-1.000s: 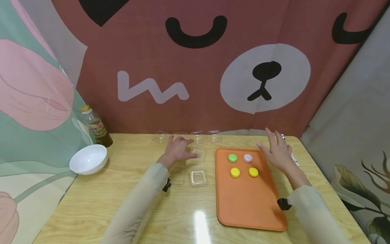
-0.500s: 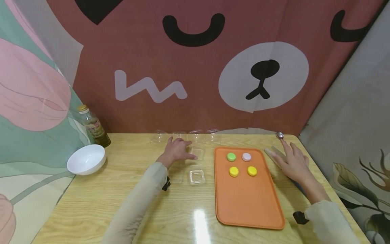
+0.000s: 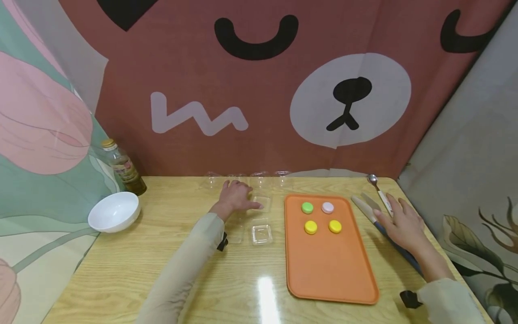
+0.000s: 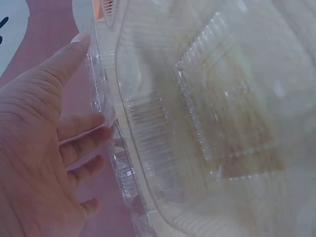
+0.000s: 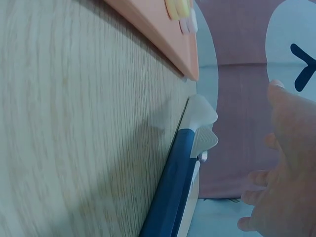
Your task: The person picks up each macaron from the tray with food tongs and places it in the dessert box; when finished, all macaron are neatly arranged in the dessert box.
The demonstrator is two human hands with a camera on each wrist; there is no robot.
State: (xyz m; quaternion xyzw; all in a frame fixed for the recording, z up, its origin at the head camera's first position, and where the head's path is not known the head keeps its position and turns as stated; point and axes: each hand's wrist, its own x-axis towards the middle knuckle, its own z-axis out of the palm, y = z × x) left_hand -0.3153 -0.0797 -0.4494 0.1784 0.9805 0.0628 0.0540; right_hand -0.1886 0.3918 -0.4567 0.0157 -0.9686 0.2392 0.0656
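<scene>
My left hand (image 3: 235, 196) is among clear plastic containers on the wooden table, its fingers relaxed and gripping nothing. In the left wrist view a clear container (image 4: 197, 118) fills the right side, close beside that hand. My right hand (image 3: 406, 228) is held over the table's right side with fingers spread, overlapping a pair of blue-handled tongs (image 5: 173, 173) with pale tips and a white-handled spoon (image 3: 372, 179). An orange tray (image 3: 329, 270) lies left of the tongs. On it are a green macaron (image 3: 307, 207), a pale pink macaron (image 3: 328, 207) and two yellow macarons (image 3: 310, 227).
A white bowl (image 3: 114, 212) stands at the table's left edge, with a yellow-capped bottle (image 3: 126, 168) behind it. More clear containers (image 3: 259, 181) line the back edge against the curtain (image 3: 182, 153). One small clear box (image 3: 261, 234) is left of the tray.
My right hand has moved right and toward me, from over the tray's far right corner to over the tongs, leaving their tips and the spoon uncovered. My left hand has stayed nearly still.
</scene>
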